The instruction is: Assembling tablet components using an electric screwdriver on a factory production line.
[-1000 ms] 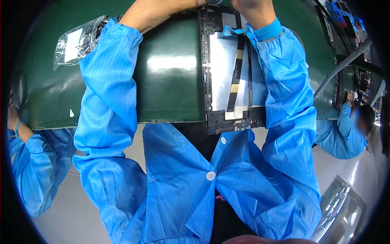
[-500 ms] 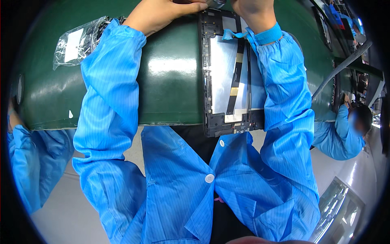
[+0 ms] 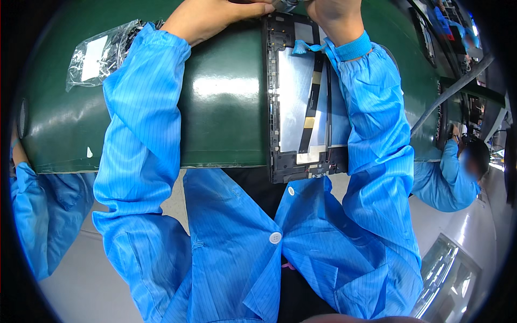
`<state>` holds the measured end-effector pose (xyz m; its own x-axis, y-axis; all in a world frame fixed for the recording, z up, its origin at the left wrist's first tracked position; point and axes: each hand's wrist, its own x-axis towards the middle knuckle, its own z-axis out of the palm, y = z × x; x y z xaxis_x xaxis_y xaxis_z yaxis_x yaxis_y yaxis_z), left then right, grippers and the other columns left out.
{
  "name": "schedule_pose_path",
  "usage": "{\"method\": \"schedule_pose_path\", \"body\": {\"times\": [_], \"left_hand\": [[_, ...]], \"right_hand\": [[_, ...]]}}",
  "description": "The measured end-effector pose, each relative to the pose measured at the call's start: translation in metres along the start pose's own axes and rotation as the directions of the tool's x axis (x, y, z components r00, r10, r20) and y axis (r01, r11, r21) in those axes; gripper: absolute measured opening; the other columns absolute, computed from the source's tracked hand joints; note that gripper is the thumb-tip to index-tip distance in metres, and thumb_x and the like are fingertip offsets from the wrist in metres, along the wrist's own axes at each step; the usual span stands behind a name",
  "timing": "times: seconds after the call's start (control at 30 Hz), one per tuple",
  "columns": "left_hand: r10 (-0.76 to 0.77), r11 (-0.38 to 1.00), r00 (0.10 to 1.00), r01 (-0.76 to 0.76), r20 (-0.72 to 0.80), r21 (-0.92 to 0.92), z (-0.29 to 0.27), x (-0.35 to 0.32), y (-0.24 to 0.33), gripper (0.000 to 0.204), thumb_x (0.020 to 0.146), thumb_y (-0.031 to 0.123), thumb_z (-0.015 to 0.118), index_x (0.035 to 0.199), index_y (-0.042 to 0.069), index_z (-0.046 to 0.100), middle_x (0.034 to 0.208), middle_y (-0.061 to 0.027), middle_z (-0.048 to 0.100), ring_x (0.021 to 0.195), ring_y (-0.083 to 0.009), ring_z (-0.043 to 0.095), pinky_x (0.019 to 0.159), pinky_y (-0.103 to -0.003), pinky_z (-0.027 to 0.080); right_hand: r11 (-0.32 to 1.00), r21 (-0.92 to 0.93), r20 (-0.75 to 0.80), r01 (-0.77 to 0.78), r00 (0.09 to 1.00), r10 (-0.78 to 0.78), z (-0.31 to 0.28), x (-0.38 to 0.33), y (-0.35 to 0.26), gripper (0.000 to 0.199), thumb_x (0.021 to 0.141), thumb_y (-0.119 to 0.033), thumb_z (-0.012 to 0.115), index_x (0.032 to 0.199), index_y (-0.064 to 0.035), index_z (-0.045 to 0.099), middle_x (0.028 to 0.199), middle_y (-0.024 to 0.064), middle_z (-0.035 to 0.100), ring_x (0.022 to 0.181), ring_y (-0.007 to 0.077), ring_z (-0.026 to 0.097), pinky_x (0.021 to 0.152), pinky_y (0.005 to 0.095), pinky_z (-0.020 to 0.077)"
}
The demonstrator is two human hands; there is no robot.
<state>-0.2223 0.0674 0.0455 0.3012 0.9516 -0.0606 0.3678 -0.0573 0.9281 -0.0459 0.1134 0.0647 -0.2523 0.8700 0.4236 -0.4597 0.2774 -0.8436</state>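
Observation:
An opened tablet frame [image 3: 294, 102] lies on the green table, black-edged with silver metal plates and a dark ribbon cable with a gold patch [image 3: 309, 123]. My left hand [image 3: 212, 19] reaches to its far left corner, the thumb stretched along the edge and the other fingers partly cut off by the picture's top. A shiny, glassy piece [image 3: 285, 5] shows beside the thumb tip; its kind is unclear. My right hand [image 3: 336, 19] bends over the far right end of the frame, its fingers out of view. A blue wrist strap [image 3: 353, 47] circles that wrist, its loose end over the frame.
A clear plastic bag [image 3: 99, 59] with dark small parts and a white label lies left of my left sleeve. A white scrap [image 3: 89, 152] sits near the table's front edge. A grey cable [image 3: 452, 89] crosses at right. Blue-sleeved co-workers [image 3: 449, 175] sit on both sides.
The whole view has shifted slightly, so the table and bag stand a little further left. Both hands stay at the far end of the tablet frame. More of the glassy piece shows.

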Motion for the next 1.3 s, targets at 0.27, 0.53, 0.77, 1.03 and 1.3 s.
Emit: {"method": "schedule_pose_path", "body": {"times": [0.27, 0.53, 0.77, 1.03, 1.3], "left_hand": [[0.001, 1.0, 1.0, -0.001, -0.002, 0.01, -0.001, 0.0, 0.002, 0.019, 0.094, 0.011, 0.074, 0.101, -0.006, 0.077, 0.083, -0.0062, 0.076, 0.075, -0.0076, 0.061, 0.07, -0.026, 0.051], [0.016, 0.999, 1.0, -0.017, 0.018, 0.032, -0.004, 0.002, 0.0, 0.018, 0.094, 0.011, 0.073, 0.099, -0.006, 0.077, 0.081, -0.0054, 0.075, 0.074, -0.0078, 0.061, 0.069, -0.026, 0.051], [0.109, 0.973, 0.993, -0.116, 0.044, 0.198, -0.014, 0.01, -0.033, 0.025, 0.097, 0.015, 0.07, 0.111, -0.005, 0.075, 0.1, -0.0084, 0.076, 0.091, -0.0134, 0.069, 0.086, -0.027, 0.053], [0.24, 0.88, 0.921, -0.073, -0.306, 0.47, -0.032, -0.015, 0.015, 0.027, 0.098, 0.018, 0.07, 0.114, -0.003, 0.075, 0.098, -0.0113, 0.077, 0.091, -0.0171, 0.071, 0.085, -0.03, 0.054], [0.189, 0.623, 0.981, -0.09, -0.038, 0.777, 0.131, -0.178, 0.083, 0.089, 0.067, 0.043, 0.094, 0.141, 0.009, 0.06, 0.152, -0.0251, 0.047, 0.129, -0.0489, 0.053, 0.108, -0.051, 0.045]], "right_hand": [[0.999, -0.028, 0.002, 0.017, 1.0, -0.017, 0.004, 0.0, -0.001, 0.026, 0.099, -0.019, 0.057, 0.098, 0.0059, 0.067, 0.088, 0.0166, 0.071, 0.051, 0.0141, 0.056, 0.045, 0.0285, 0.0469], [0.996, -0.085, -0.021, 0.012, 1.0, -0.014, 0.009, 0.005, 0.002, 0.024, 0.098, -0.012, 0.06, 0.083, 0.0055, 0.067, 0.062, 0.0072, 0.061, 0.046, 0.0125, 0.056, 0.043, 0.0274, 0.0447], [0.999, -0.049, -0.053, 0.023, 0.998, -0.025, 0.018, 0.004, 0.001, 0.018, 0.097, -0.009, 0.063, 0.104, 0.0067, 0.068, 0.077, 0.0092, 0.069, 0.049, 0.0099, 0.058, 0.043, 0.0253, 0.0445], [0.997, -0.062, -0.047, -0.039, 0.998, 0.037, 0.017, 0.005, 0.005, 0.019, 0.098, -0.017, 0.068, 0.085, -0.0026, 0.067, 0.056, 0.0014, 0.06, 0.044, 0.009, 0.054, 0.041, 0.0245, 0.0397], [0.987, 0.005, 0.007, -0.161, 0.987, 0.161, 0.011, 0.002, -0.007, 0.021, 0.095, -0.022, 0.075, 0.096, -0.0019, 0.068, 0.061, 0.0032, 0.062, 0.046, 0.0103, 0.057, 0.042, 0.0259, 0.0437]]}}
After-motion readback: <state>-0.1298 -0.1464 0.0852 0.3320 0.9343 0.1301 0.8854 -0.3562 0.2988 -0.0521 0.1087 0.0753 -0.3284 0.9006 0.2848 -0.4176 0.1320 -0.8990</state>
